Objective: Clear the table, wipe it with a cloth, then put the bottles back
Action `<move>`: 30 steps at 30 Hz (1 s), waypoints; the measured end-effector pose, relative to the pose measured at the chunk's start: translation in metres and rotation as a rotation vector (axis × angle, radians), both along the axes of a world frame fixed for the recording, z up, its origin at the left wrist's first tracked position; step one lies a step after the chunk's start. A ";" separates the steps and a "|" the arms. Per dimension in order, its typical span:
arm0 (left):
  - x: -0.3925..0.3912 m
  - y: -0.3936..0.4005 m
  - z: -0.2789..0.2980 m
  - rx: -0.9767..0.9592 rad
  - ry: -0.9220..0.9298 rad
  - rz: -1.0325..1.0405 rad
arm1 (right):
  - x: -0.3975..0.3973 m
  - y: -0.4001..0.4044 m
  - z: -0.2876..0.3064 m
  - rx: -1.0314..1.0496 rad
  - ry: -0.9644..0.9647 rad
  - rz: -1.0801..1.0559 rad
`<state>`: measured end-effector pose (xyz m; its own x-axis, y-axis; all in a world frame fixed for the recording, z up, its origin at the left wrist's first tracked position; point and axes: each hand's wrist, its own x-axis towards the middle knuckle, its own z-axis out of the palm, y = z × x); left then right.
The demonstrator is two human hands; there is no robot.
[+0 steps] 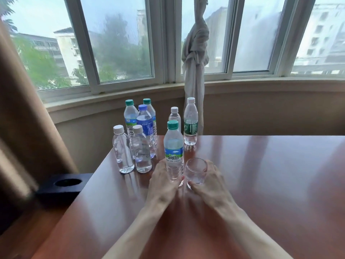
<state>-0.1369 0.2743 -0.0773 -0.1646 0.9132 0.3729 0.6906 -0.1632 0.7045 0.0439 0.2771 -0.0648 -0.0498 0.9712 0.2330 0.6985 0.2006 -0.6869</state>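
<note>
On the glossy red-brown table [261, 174], my left hand [163, 181] grips the lower part of a green-capped water bottle [173, 146] standing upright. Right beside it, my right hand [209, 181] holds a small clear glass [196, 170], thumb in front and fingers round its far side. Several more water bottles stand at the table's far left corner: two white-capped ones [122, 150] [141, 150] in front, a blue-labelled one [145, 124] and two green-capped ones [130, 116] [149, 107] behind. Two white-capped bottles [190, 122] [175, 114] stand further right.
A black block with a round hole [63, 186] sits off the table's left edge. A brown curtain [20, 118] hangs at the left, and a knotted grey curtain [195, 53] hangs before the windows behind the table.
</note>
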 end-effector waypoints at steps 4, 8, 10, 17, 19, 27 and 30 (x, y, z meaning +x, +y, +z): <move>0.004 0.044 0.002 0.005 0.019 0.032 | -0.007 0.039 0.002 0.023 0.012 -0.021; 0.002 0.098 -0.002 -0.018 -0.009 0.077 | -0.017 0.090 0.001 0.028 0.017 -0.041; 0.000 0.122 -0.005 0.004 -0.013 0.097 | -0.022 0.114 -0.001 0.025 0.022 -0.042; 0.001 0.164 -0.007 0.028 -0.054 0.120 | -0.033 0.167 -0.006 0.014 0.007 -0.079; 0.000 0.168 -0.008 0.017 -0.053 0.126 | -0.035 0.172 -0.008 0.007 -0.010 -0.095; 0.006 0.149 0.006 -0.267 0.043 0.116 | -0.026 0.155 0.007 -0.109 -0.259 -0.047; 0.013 0.115 0.017 -0.343 0.226 0.066 | -0.012 0.131 0.010 -0.110 -0.360 0.011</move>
<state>-0.1238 0.3889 -0.0600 -0.1758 0.9810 0.0820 0.8353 0.1046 0.5397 0.0314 0.4079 -0.0545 -0.1203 0.9884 0.0927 0.8975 0.1482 -0.4154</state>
